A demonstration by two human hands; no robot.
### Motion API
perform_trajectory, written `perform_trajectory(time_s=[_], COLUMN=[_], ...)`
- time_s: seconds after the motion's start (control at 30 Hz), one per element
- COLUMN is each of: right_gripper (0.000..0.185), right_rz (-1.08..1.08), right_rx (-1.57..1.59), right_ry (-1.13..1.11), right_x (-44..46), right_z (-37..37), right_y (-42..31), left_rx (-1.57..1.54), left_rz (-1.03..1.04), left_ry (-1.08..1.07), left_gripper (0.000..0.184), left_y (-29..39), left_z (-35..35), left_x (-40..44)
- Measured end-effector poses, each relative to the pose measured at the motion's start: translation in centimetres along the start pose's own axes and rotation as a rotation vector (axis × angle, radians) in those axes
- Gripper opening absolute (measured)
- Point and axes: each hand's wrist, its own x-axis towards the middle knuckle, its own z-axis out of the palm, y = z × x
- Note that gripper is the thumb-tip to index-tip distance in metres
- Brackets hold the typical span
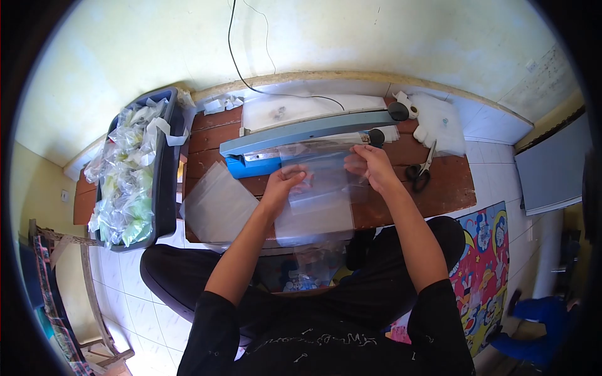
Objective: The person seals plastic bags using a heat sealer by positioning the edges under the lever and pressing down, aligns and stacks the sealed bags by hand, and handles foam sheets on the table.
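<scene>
Between my two hands a clear plastic sheet or bag (316, 210) hangs in front of a blue bar heat sealer (251, 166). My left hand (285, 188) pinches its left side, thumb against fingers. At the upper right edge of the plastic, my right hand (371, 164) grips with thumb and fingertips. The sealer's long grey arm (307, 133) runs across the low wooden table (213, 135), its black round end at the right. Flat clear plastic bags (219, 203) lie left of my left hand. Black-handled scissors (421, 174) rest right of my right hand.
A dark plastic bin (164, 194) full of crumpled clear plastic stands at the left. More plastic sheets (439, 125) and a white roll (407, 106) lie at the back right. A black cable (235, 53) hangs down the wall. A colourful mat (486, 269) covers floor at the right.
</scene>
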Motion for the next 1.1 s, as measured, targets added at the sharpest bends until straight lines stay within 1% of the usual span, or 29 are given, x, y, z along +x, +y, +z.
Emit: perform_trajectory(time_s=[0.1,0.23,0.37,0.47,0.53,0.57,0.63,0.67,0.73,0.77,0.83,0.87,0.93,0.97,1.03,1.1], right_gripper=[0.028,0.029,0.029,0.032,0.033,0.033,0.032,0.032,0.028,0.028,0.023,0.023,0.029,0.029,0.044,0.046], right_rz=[-0.003,-0.022,-0.025,-0.054,-0.097,-0.096,-0.399,-0.398,-0.525,-0.525,-0.647,-0.647,-1.237,-1.237,-1.271,-1.273], right_rx=[-0.067,-0.144,-0.165,-0.233,-0.391,-0.391,-0.843,-0.843,-0.902,-0.902,-0.831,-0.83,-0.978,-0.977,-1.069,-1.096], right_ry=[0.04,0.099,0.11,0.13,0.256,0.257,0.453,0.454,0.567,0.569,0.596,0.596,0.724,0.725,0.697,0.663], right_x=[-0.5,-1.0,-1.0,-1.2,-1.7,-1.6,-1.4,-1.7,-3.0,-3.6,-4.5,-4.3,-3.7,-3.7,-3.9,-3.6], right_z=[0.3,0.4,0.0,-0.1,0.2,0.0,-0.6,-0.5,0.0,0.2,0.5,0.5,0.3,0.5,1.0,1.1], right_y=[-0.5,-1.2,-1.0,-1.2,-1.7,-1.7,-1.6,-2.0,-3.7,-4.6,-5.9,-5.9,-5.9,-5.9,-6.0,-5.9], left_rx=[-0.023,-0.07,-0.098,-0.148,-0.159,-0.17,-0.167,-0.166,-0.168,-0.17,-0.167,-0.164,-0.161,-0.157,-0.162,-0.168], left_rz=[-0.001,-0.014,-0.027,-0.025,-0.028,-0.03,-0.027,-0.022,-0.014,-0.006,-0.013,-0.02,-0.024,-0.026,-0.025,-0.021], left_ry=[0.027,0.036,0.047,0.033,0.028,0.022,0.003,-0.015,-0.036,-0.056,-0.06,-0.063,-0.065,-0.067,-0.075,-0.082], left_gripper=[0.026,0.027,0.031,0.031,0.031,0.032,0.033,0.035,0.036,0.037,0.038,0.039,0.04,0.04,0.04,0.04], left_y=[0.3,0.5,0.5,0.5,0.6,0.6,0.8,0.8,0.8,0.8,0.8,0.8,0.8,0.7,0.4,0.2], left_z=[0.4,0.6,0.7,0.7,0.7,0.8,0.7,0.7,0.7,0.7,0.7,0.6,0.6,0.6,0.4,0.3], left_x=[-0.2,-0.2,-0.1,0.0,0.1,0.1,0.1,0.1,0.3,0.3,0.4,0.4,0.3,0.3,0.4,0.5])
